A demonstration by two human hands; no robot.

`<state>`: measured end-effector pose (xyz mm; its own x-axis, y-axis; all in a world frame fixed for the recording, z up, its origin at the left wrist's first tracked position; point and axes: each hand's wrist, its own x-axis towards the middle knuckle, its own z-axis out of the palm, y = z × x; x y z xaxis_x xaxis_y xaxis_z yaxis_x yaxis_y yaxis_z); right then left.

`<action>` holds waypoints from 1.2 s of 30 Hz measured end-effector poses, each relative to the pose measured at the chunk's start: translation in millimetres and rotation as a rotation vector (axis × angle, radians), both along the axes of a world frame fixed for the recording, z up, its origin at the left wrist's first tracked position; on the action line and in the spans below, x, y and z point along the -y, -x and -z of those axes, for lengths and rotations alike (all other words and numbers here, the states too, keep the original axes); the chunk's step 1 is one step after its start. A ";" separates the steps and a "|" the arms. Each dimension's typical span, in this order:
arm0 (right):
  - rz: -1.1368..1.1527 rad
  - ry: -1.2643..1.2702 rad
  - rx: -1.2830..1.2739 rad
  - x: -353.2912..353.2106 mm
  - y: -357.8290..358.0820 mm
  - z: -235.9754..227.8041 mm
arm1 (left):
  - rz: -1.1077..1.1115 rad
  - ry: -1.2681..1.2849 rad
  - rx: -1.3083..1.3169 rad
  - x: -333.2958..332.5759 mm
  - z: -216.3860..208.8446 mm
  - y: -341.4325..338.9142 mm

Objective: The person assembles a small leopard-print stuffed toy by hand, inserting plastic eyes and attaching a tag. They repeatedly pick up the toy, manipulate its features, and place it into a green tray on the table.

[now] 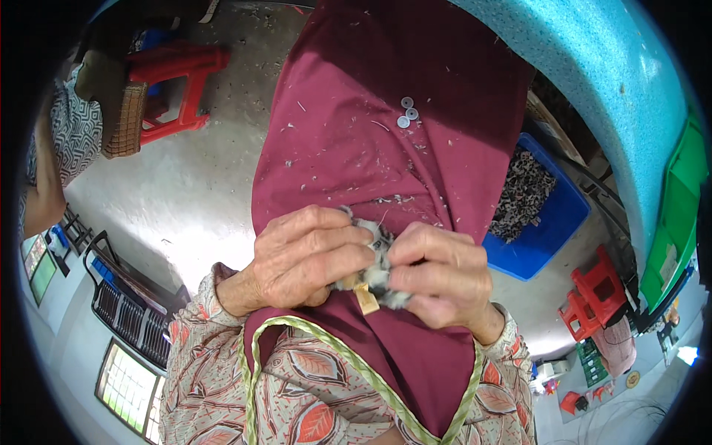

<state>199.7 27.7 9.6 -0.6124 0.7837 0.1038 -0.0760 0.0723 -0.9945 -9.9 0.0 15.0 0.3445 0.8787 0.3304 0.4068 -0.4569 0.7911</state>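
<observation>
Closely together, nearly meeting, with left hand (315, 256) curled over one side of a small furry piece (380, 256) in mottled grey, black and cream, and right hand (441, 274) pinching the opposite side, slightly blurred. Gripped directly between both sets of fingers, neither beyond nor beside them, with long axis apparently running from ahead of the hands back toward the body, crosswise to the line joining them. About equally near to either hand; too covered for telling the full outline or where the thumbs press. Poking out between the hands, on the side toward the body, a tan tab (366, 300). Spread beneath the hands and well forward of them, a maroon cloth (319, 156) sprinkled with pale lint. Resting on it, ahead of the hands and slightly right, three pale discs (411, 113). Off to the right of the hands, lower down, a blue tray (512, 257) holding dark scraps (523, 196). Farther forward on the right, a speckled turquoise desk (593, 67).
</observation>
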 end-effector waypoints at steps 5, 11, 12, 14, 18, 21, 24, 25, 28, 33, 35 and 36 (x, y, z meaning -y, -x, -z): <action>0.006 0.115 -0.092 5.2 8.5 -7.3 | 0.033 0.033 -0.041 -0.1 -13.4 8.9; 0.112 0.354 0.019 12.4 14.7 -6.8 | 0.000 0.069 0.062 7.6 -6.4 4.2; 0.114 0.274 0.045 11.2 15.7 -6.1 | -0.001 0.097 0.052 8.3 -6.6 3.5; 0.168 0.238 0.107 10.3 19.1 -7.9 | -0.072 0.142 0.084 9.5 -0.5 -0.9; 0.107 0.183 0.232 7.7 15.9 -7.0 | -0.157 0.289 0.047 10.5 5.9 -7.1; -0.026 0.209 0.267 6.6 10.8 -5.8 | -0.149 0.371 0.003 7.7 3.5 -10.7; -0.240 0.215 0.176 -16.9 -2.9 0.0 | -0.149 0.377 0.002 14.4 10.1 -4.6; -0.322 0.211 0.134 -31.2 -5.4 6.4 | -0.134 0.352 0.042 14.1 10.9 -5.6; 0.064 -0.147 0.536 -64.8 -0.3 44.6 | -0.081 0.289 0.115 13.1 12.2 -8.9; 0.008 -0.441 0.863 -105.5 16.2 93.0 | 0.008 0.218 0.101 4.9 10.5 -11.1; -0.081 -0.542 0.957 -108.7 27.1 105.0 | -0.005 0.196 0.095 7.4 8.8 -8.9; -0.120 -0.493 1.041 -106.3 31.9 107.9 | -0.010 0.186 0.092 7.9 8.2 -7.9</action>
